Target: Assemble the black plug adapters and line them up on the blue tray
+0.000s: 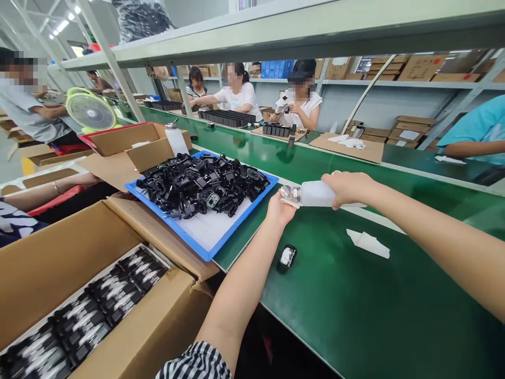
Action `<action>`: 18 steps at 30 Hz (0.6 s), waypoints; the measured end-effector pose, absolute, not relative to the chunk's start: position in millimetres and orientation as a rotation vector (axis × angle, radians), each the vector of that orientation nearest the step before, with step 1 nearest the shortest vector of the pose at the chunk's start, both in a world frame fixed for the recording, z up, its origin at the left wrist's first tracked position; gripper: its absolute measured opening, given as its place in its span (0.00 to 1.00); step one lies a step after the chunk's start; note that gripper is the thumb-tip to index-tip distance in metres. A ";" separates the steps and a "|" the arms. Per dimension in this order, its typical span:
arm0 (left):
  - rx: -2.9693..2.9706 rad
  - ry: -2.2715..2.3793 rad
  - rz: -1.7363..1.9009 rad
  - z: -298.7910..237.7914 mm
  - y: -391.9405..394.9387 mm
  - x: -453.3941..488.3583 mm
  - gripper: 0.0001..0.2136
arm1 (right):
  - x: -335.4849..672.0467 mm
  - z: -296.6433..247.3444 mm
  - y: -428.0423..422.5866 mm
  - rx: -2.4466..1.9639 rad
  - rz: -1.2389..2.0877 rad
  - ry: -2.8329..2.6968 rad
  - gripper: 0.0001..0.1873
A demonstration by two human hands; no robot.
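My right hand (349, 188) grips a translucent white bottle (317, 193), tipped onto its side above the green table. The bottle's metal cap (289, 193) points left and meets a folded white wipe (291, 202), which my left hand (279, 210) holds. Most of the left fingers are hidden behind the wipe and cap. Below my left hand lies a small black plastic part (286, 258) with something white in it. Another white wipe (369, 243) rests on the green tabletop to the right, beneath my right forearm.
A blue tray (236, 226) heaped with black plastic parts (205, 181) stands left of my hands. An open carton (158, 310) with packed black parts is at lower left. A second bottle (177, 141) stands behind the tray. Several co-workers (240, 95) sit across the table under a shelf (276, 31).
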State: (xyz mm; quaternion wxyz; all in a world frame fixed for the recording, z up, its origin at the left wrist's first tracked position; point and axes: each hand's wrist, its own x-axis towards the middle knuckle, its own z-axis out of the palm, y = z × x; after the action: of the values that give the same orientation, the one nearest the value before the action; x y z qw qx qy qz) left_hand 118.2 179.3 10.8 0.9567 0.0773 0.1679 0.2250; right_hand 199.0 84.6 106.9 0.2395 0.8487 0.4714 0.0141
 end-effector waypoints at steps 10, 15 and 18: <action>0.164 0.292 0.456 12.9 178.6 117.1 0.12 | 198.1 112.5 89.2 2.300 -0.006 1.297 0.28; 0.156 0.293 0.446 12.9 176.4 116.4 0.11 | 198.6 113.5 87.5 2.276 -0.007 1.302 0.28; 0.148 0.307 0.446 13.5 175.7 115.6 0.11 | 198.9 114.4 88.4 2.278 -0.030 1.281 0.28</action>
State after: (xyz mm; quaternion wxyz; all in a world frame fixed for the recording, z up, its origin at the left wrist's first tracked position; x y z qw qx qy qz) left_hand 115.6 175.7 13.5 0.9608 0.0731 0.1516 0.2203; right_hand 198.9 88.4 114.4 0.2607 0.8415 0.4732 -0.0113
